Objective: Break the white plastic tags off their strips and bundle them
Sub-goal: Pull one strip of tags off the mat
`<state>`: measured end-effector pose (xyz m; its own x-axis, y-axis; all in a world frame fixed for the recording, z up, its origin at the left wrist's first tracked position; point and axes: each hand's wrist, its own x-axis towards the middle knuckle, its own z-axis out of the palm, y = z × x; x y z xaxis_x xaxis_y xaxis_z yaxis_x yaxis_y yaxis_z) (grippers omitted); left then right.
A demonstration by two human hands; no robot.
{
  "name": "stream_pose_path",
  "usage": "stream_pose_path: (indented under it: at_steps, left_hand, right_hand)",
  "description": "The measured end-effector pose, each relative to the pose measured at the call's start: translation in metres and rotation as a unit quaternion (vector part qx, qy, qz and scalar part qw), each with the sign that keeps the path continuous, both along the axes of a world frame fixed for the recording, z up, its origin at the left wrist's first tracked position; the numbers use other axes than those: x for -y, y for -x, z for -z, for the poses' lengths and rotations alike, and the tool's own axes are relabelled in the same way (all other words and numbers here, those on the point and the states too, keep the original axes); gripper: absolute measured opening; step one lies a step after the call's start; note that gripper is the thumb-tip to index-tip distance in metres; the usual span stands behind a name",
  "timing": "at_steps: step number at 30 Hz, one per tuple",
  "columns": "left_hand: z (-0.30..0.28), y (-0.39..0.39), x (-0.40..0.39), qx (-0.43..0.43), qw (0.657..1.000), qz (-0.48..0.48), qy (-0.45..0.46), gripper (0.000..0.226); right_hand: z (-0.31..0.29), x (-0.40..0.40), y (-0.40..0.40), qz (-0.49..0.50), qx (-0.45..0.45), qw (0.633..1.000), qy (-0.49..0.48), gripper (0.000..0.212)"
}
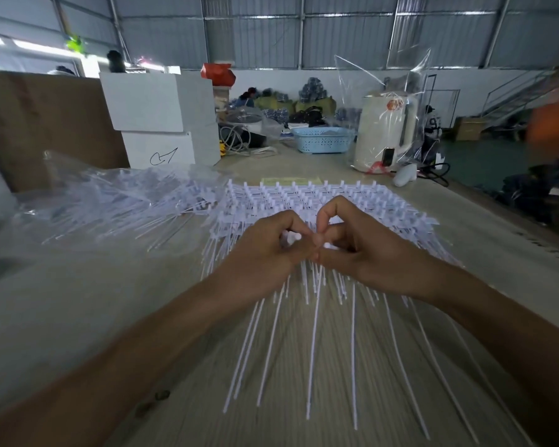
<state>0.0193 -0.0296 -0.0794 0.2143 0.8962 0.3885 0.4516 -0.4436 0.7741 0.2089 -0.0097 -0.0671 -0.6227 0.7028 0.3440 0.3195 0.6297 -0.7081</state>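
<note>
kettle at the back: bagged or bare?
Bagged. The kettle stands upright inside a clear plastic bag whose loose top rises above its lid.

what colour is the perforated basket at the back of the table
Light blue; the basket shows best in the head view.

Both hands (pixel 317 243) meet, fingers curled, pinching.

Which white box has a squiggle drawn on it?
The lower white box, under the bigger plain white box, left of the blue basket. It has a black pen scribble on its front; the top one has none.
</note>
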Motion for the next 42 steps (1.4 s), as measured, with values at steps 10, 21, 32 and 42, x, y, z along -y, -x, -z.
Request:
stream_pose_path:
  at_steps: [10,21,32,42]
  left_hand:
    - [0.008,-0.006,-0.005,-0.07,0.994,-0.041,-0.079,0.019]
    - [0.003,0.002,-0.004,-0.103,0.986,-0.069,-0.112,0.02]
    - [-0.012,0.016,-0.006,0.135,0.958,0.01,0.252,0.034]
    - [-0.021,0.023,0.0,0.108,0.969,0.138,0.176,0.029]
  right_hand:
    - [-0.013,0.015,0.003,0.182,0.292,0.892,-0.292,0.022]
    - [-0.007,-0.002,-0.005,0.089,0.176,0.969,-0.149,0.021]
    - [0.0,0.006,0.007,0.071,0.188,0.912,-0.358,0.011]
    - [-0.007,-0.005,-0.009,-0.023,0.047,0.997,-0.065,0.029]
